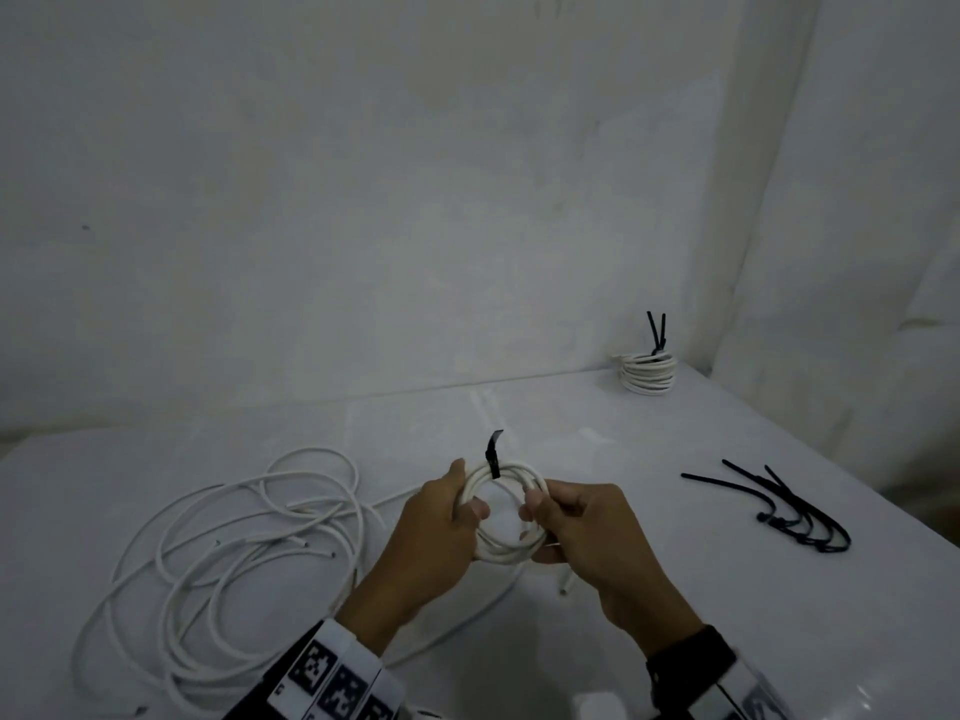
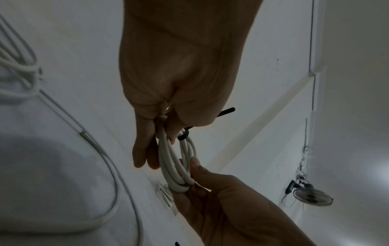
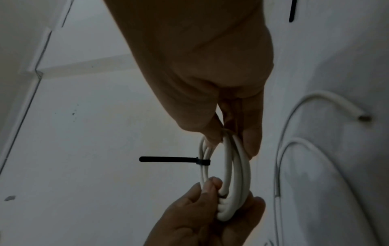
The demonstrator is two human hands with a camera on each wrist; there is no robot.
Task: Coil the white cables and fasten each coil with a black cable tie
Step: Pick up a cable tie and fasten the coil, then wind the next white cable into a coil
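I hold a small coil of white cable [image 1: 501, 556] above the table with both hands. My left hand [image 1: 465, 504] grips its left side, thumb through the loop. My right hand [image 1: 535, 511] pinches the right side. A black cable tie [image 1: 493, 454] is wrapped round the top of the coil and its tail sticks up. In the left wrist view, the left hand [image 2: 160, 149] holds the coil [image 2: 170, 166] beside the tie [image 2: 184, 134]. In the right wrist view, the right hand [image 3: 231, 136] holds the coil [image 3: 235, 166], and the tie's tail [image 3: 168, 159] points left.
Several loose white cables [image 1: 234, 537] sprawl over the left of the white table [image 1: 623, 449]. A finished coil [image 1: 649, 374] with a black tie stands at the far right corner. Spare black ties [image 1: 800, 517] lie at the right, near the table edge. A wall rises behind.
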